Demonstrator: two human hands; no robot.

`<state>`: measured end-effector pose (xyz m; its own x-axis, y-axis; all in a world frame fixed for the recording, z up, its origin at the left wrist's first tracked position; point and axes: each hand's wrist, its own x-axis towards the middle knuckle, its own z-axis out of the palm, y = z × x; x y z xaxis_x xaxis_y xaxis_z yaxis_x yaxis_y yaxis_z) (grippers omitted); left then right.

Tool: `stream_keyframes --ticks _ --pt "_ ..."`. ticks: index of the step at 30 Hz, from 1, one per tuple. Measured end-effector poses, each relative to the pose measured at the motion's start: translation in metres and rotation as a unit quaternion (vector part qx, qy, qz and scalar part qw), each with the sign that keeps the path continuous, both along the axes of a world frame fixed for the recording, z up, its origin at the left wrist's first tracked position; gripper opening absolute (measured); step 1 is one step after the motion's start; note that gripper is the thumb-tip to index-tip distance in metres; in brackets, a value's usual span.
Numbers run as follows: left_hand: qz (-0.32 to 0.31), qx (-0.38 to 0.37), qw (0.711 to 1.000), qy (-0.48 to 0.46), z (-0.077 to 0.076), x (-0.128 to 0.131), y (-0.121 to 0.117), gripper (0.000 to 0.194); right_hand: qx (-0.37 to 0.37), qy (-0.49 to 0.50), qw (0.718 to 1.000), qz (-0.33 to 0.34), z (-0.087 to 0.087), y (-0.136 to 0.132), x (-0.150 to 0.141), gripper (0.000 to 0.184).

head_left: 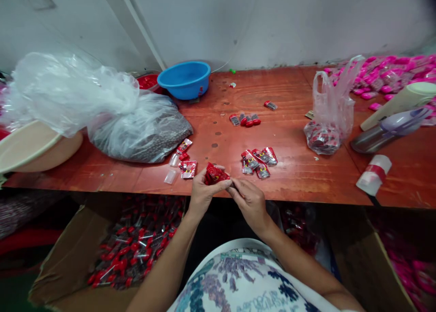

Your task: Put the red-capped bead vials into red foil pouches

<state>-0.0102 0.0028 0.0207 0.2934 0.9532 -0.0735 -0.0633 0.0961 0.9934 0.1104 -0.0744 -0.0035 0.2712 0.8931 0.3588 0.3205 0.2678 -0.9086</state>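
Just over the table's front edge, my left hand grips a small shiny red packet between thumb and fingers. The fingertips of my right hand are pinched together at the packet's right end; what lies between them is mostly hidden. Left of my hands lie a flat red packet, a clear small case and a few more pieces. To the right rests a pile of filled red packets. Farther back are several small red-capped cases with dark contents.
A clear bag of dark beads and a cream basin stand left, a blue basin behind. On the right are a plastic bag, a bottle and pink cases. Below sits a carton of red-capped cases.
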Motion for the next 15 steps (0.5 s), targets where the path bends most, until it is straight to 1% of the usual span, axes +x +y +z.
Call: stream_keyframes --ticks 3,5,7,11,15 --pt "0.001 0.007 1.000 0.014 0.0010 0.0007 0.0011 0.032 0.002 -0.014 1.000 -0.007 -0.0012 -0.0007 -0.0012 0.026" --pt "-0.001 0.009 1.000 0.026 0.0009 0.0004 0.0023 0.027 -0.020 0.029 0.999 0.008 -0.0012 0.0000 -0.0017 0.022" --pt "-0.007 0.003 1.000 0.027 0.0001 -0.0007 0.0035 0.025 -0.051 0.106 0.992 0.035 -0.0015 0.0009 -0.0018 0.020" --pt "-0.024 -0.028 0.999 -0.007 -0.0010 -0.0040 0.0049 0.027 -0.108 0.257 0.957 0.083 -0.0046 0.0017 -0.0008 0.020" --pt "-0.043 -0.050 0.997 -0.035 0.0018 -0.0051 0.0046 0.028 -0.141 0.347 0.921 0.106 -0.0076 0.0025 0.0004 0.020"
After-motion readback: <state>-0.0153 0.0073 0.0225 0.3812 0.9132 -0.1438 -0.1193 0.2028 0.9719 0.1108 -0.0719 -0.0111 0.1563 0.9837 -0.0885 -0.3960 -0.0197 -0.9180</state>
